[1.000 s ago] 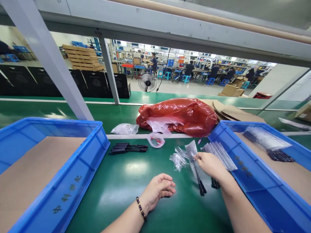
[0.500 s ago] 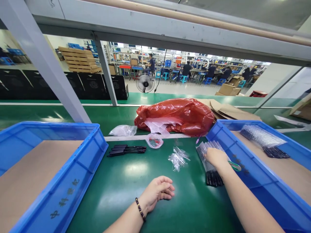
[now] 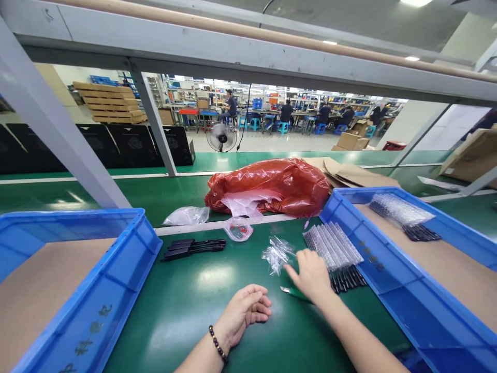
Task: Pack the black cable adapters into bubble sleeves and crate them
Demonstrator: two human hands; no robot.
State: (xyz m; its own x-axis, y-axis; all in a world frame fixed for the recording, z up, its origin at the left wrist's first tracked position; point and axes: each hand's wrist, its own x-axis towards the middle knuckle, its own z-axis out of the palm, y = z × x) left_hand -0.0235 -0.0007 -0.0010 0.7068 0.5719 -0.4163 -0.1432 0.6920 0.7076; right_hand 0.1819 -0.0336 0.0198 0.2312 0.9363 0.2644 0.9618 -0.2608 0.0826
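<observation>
My left hand rests at the front of the green tabletop, palm turned inward, fingers loosely bent, holding nothing. A green-handled tool with a shiny metal tip pokes out from under my right hand; its kind is unclear and my palm hides the rest. My right thumb and fingertips are close to a small pile of clear plastic pieces. Just right of that hand lies a row of black-ended items in bubble-wrap sleeves. Several bare black parts lie at the back left.
Blue bins stand at left and right; the right one holds more wrapped items. Behind are a red plastic bag, a clear bag and a small bag with red bits. A slanted post rises at left.
My right hand has moved left off the bubble-wrapped row toward the plastic pieces. The green tool has swung from its right side to its left. My left hand stays almost still.
</observation>
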